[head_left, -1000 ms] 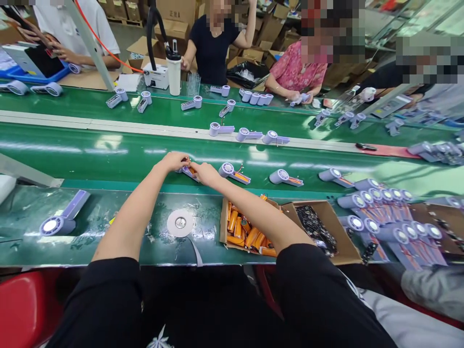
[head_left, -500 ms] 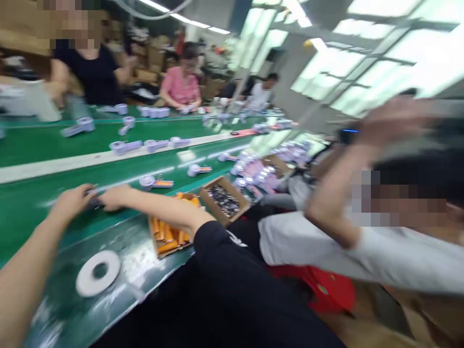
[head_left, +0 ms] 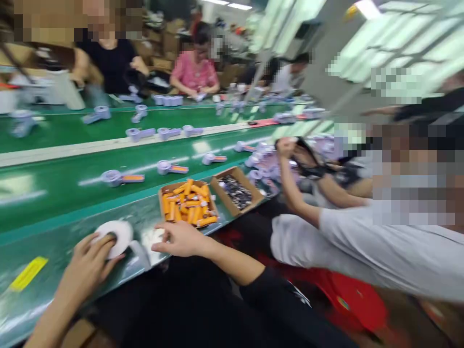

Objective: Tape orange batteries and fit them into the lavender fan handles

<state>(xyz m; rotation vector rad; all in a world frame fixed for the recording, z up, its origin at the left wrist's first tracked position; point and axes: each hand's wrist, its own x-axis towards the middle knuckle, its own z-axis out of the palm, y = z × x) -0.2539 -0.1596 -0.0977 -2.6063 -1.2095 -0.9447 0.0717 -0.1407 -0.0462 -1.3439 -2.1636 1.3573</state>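
A flat white roll (head_left: 122, 237) lies on the green metal ledge near its front edge. My left hand (head_left: 89, 261) grips it, with fingertips at the centre hole and the thumb along the lower rim. A pale strip (head_left: 139, 253) extends from the roll's right side. My right hand (head_left: 181, 239) hovers right of this strip, thumb and forefinger apart, with nothing visible between them. Just behind that hand sits a cardboard box of orange cylinders (head_left: 190, 203). On the green belt rests a lilac part with an orange insert (head_left: 123, 178).
Beside the orange cylinders stands a box of small dark parts (head_left: 237, 192). A yellow label (head_left: 29, 274) is stuck at the left. More lilac parts (head_left: 266, 162) are heaped at the right, near a seated co-worker in grey (head_left: 344, 222). Other people sit across the belt.
Both hands have left the dark item over the belt and come back to the ledge. My left hand has taken hold of the white roll. The lilac part with an orange insert now lies on the belt.
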